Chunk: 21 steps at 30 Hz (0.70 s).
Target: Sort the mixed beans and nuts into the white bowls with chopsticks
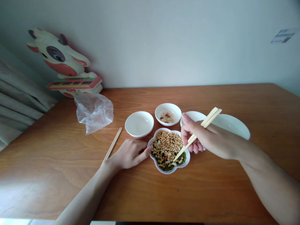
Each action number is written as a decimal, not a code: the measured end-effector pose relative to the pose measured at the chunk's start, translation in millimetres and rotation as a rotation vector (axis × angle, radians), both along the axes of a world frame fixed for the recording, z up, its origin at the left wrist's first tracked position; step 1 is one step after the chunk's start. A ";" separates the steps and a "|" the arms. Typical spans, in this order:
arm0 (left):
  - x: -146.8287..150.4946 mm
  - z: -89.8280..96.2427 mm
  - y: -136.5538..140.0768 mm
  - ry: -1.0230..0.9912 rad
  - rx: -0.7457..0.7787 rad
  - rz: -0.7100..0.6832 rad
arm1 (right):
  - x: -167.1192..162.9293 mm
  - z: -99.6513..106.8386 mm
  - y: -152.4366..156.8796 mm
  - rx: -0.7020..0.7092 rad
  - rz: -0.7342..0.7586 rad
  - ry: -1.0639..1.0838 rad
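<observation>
A white flower-shaped bowl [169,171] stands in the middle, filled with yellow soybeans [167,139], small green beans [170,168] and a few pale and red peanuts. My left hand [131,153] rests at its left side, thumb on the rim and fingers curled, holding it. In my right hand [199,132] is a pair of wooden chopsticks [208,118], slanting down to the left. Their tips touch the beans near a pale peanut at the bowl's lower right. Whether anything is pinched between the tips, I cannot tell.
Behind stand an empty white bowl [139,123], a white bowl [168,106] holding peanuts, and two more white dishes, one partly hidden by my right hand. Another pair of chopsticks [113,143] lies left. Farther back are a crumpled plastic bag [95,111] and a cow-shaped toy keyboard [67,65].
</observation>
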<state>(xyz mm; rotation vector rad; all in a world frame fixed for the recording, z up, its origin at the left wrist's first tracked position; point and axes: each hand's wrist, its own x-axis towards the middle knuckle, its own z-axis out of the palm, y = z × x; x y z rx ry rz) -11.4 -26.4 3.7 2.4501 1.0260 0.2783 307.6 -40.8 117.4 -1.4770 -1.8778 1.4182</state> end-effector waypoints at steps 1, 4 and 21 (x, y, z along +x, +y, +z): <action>0.1 0.0 -0.2 -0.002 0.001 0.000 | -0.8 -1.0 -0.5 0.004 0.009 -0.004; 0.2 -0.1 -0.7 -0.009 0.007 0.003 | -0.9 -1.6 -1.4 0.013 0.032 0.000; 0.2 -0.4 0.6 0.012 0.000 -0.006 | -7.5 3.9 -6.8 0.050 0.015 -0.012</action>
